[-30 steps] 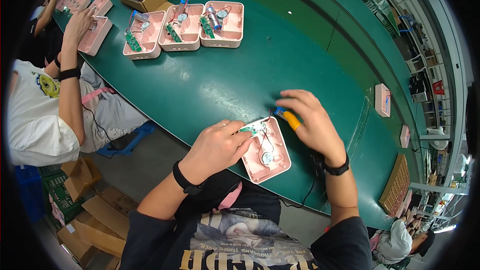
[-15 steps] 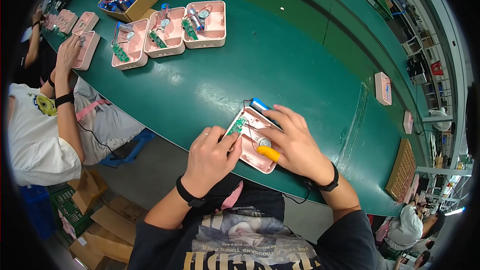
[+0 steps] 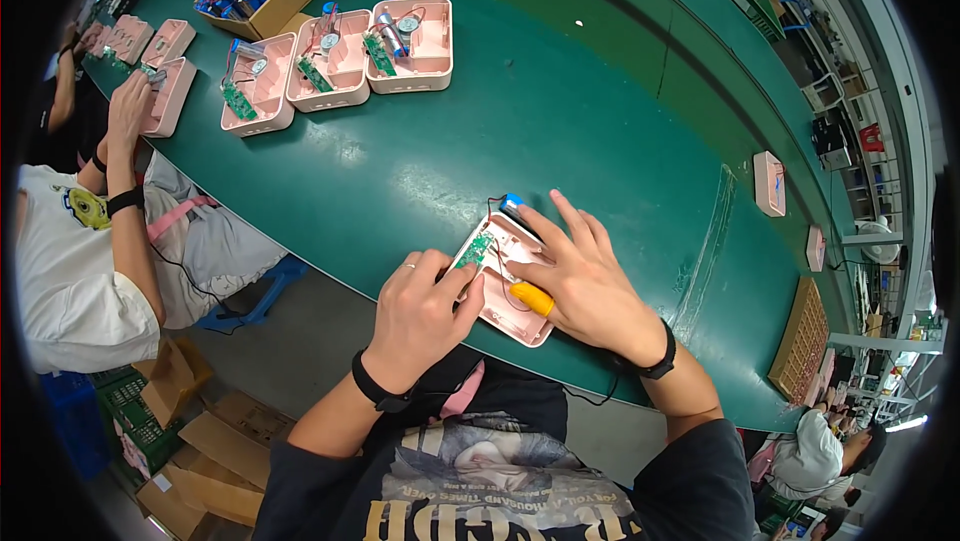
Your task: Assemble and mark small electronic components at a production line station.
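Note:
A pink plastic housing (image 3: 515, 320) lies tilted on the table right in front of me. My left hand (image 3: 425, 313) grips its left side, with thumb and forefinger at the rim beside a green circuit board (image 3: 474, 250). Over the housing's right half spreads my right hand (image 3: 590, 286), fingers apart. A yellow finger cot (image 3: 532, 298) covers its thumb, which points into the housing. At the housing's far edge a blue cylindrical battery (image 3: 512, 205) shows in part, the rest behind my right fingers. Thin wires run from the battery and across the housing. What lies under my right palm is hidden.
Three pink housings (image 3: 411, 46) with boards, batteries and round metal parts stand at the far left. Behind them is a cardboard box (image 3: 290, 3) of blue batteries. A co-worker's hand (image 3: 128, 106) touches another housing at the left. A partitioned tray (image 3: 800, 341) lies at the right.
My right hand's fingers have spread and stretched farther forward, covering more of the battery. The round metal part seen before is now hidden under that hand. My left hand stays put.

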A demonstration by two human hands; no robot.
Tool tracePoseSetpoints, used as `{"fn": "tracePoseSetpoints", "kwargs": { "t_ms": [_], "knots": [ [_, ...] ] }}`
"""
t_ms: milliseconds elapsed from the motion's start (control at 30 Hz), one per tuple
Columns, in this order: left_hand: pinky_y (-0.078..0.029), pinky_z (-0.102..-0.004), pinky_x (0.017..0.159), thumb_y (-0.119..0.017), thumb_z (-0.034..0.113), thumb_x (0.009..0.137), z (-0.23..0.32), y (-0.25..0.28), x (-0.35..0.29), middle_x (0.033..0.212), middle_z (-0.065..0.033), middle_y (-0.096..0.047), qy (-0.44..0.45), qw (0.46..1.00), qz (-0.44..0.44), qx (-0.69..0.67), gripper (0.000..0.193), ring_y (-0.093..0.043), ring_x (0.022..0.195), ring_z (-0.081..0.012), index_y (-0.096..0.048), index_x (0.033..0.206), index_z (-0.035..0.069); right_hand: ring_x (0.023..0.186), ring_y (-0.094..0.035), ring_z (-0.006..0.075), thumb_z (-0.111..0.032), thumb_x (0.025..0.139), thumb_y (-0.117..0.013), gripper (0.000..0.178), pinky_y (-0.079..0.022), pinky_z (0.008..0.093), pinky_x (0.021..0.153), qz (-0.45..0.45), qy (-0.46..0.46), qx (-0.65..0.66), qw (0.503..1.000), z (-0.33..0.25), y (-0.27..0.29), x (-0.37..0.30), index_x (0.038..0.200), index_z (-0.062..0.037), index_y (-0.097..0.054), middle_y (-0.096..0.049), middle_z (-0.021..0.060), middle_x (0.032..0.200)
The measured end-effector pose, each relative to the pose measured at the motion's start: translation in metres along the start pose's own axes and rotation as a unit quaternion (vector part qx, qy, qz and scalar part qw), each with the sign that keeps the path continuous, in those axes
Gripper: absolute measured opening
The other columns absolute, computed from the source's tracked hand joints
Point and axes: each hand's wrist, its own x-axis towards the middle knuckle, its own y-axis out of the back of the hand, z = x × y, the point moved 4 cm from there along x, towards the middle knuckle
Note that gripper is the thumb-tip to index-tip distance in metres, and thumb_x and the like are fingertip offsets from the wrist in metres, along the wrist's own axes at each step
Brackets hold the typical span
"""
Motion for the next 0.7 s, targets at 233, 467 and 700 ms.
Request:
{"fn": "tracePoseSetpoints", "kwargs": {
  "t_ms": [233, 467, 700],
  "knots": [
    [-0.055, -0.0396, 0.066, -0.083, 0.01, 0.089, 0.003, -0.002, -0.002, 0.087, -0.0081, -0.061, -0.013, 1.0, -0.003, -0.004, 0.01, -0.065, 0.077, -0.027, -0.079, 0.096, 0.004, 0.119, -0.07, 0.0369, -0.015, 0.095, -0.077, 0.032, -0.057, 0.0446, 0.099, 0.018, -0.101, 0.193, 0.976, 0.067, -0.002, 0.035, 0.126, -0.0064, -0.078, -0.069, 0.0178, 0.134],
    [-0.055, -0.0409, 0.069, -0.083, 0.007, 0.087, -0.001, -0.003, -0.002, 0.091, -0.0088, -0.064, 0.019, 1.0, -0.01, -0.003, 0.011, -0.066, 0.08, -0.0281, -0.08, 0.097, 0.003, 0.096, -0.075, 0.0346, -0.013, 0.094, -0.078, 0.032, -0.06, 0.0451, 0.085, -0.061, -0.056, 0.123, 0.989, 0.07, -0.013, 0.063, 0.124, -0.002, -0.075, -0.075, 0.0168, 0.11],
    [-0.054, -0.0391, 0.066, -0.083, 0.012, 0.089, -0.006, -0.002, -0.002, 0.088, -0.0077, -0.062, -0.005, 1.0, 0.012, -0.006, 0.012, -0.064, 0.076, -0.0264, -0.079, 0.098, 0.005, 0.085, -0.072, 0.0326, -0.011, 0.093, -0.08, 0.032, -0.06, 0.0415, 0.079, -0.042, -0.188, 0.264, 0.945, 0.052, 0.023, 0.041, 0.124, -0.003, -0.076, -0.075, 0.0136, 0.095]
  ]
}}
